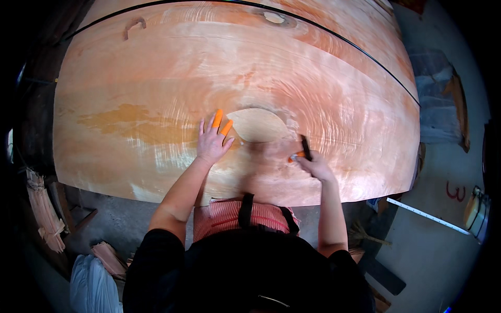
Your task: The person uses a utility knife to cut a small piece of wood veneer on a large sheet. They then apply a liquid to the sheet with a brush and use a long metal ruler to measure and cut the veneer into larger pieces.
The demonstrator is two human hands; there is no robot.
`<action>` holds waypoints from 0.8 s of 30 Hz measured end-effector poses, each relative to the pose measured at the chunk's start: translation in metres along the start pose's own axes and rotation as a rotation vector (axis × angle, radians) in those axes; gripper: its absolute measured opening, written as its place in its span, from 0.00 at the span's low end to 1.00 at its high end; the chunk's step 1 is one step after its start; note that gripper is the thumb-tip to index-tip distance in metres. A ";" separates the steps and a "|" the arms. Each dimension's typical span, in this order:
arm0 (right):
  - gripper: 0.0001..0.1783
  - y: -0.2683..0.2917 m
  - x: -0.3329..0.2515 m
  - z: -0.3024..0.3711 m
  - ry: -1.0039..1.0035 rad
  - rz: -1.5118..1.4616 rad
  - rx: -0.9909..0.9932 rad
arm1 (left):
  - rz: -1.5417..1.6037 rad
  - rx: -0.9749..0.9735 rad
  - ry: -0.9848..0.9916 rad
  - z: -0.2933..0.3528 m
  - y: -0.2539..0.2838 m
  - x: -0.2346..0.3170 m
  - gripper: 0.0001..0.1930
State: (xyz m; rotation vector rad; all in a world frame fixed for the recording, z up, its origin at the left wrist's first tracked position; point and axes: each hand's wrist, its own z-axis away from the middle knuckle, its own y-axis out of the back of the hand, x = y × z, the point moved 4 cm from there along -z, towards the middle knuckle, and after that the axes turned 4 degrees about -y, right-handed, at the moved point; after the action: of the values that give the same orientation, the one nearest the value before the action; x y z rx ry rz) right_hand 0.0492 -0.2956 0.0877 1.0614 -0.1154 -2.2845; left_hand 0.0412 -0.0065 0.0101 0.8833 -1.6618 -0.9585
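Observation:
A large reddish-tan wood veneer sheet (156, 62) spreads out before me. Near its middle sits a pale oval veneer patch (258, 125) with pointed ends. My left hand (211, 145) rests on the sheet just left of the patch, fingers spread, orange finger covers on two of them. Below the patch's right end, my right hand (316, 167) is closed around a narrow dark tool (306, 147) that sticks up past the fingers. Motion smears this tool, so its exact kind is unclear. Something orange also shows at the right hand's fingertips.
A thin black cord (334, 34) arcs across the sheet's far part. A smaller pale oval (273, 17) lies beyond it. Veneer strips (44, 211) and a whitish bag (93, 287) stand at the lower left. On the right are a white measuring strip (428, 216) and a plastic-wrapped stack (437, 104).

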 end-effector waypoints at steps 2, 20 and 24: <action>0.11 -0.040 -0.022 -0.021 0.047 0.066 -0.113 | 0.004 0.011 -0.009 0.001 -0.002 -0.001 0.22; 0.13 -0.125 -0.031 -0.149 -0.142 -0.112 -0.110 | 0.012 -0.020 0.001 0.002 -0.002 -0.005 0.26; 0.12 -0.125 -0.042 -0.142 -0.111 -0.103 -0.121 | 0.059 0.014 0.038 0.001 0.000 -0.007 0.30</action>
State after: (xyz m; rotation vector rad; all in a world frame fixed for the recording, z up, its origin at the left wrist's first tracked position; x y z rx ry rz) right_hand 0.1102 -0.1473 -0.0202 0.8985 0.0334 -2.4101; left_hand 0.0422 0.0002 0.0076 0.8521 -1.6543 -0.8859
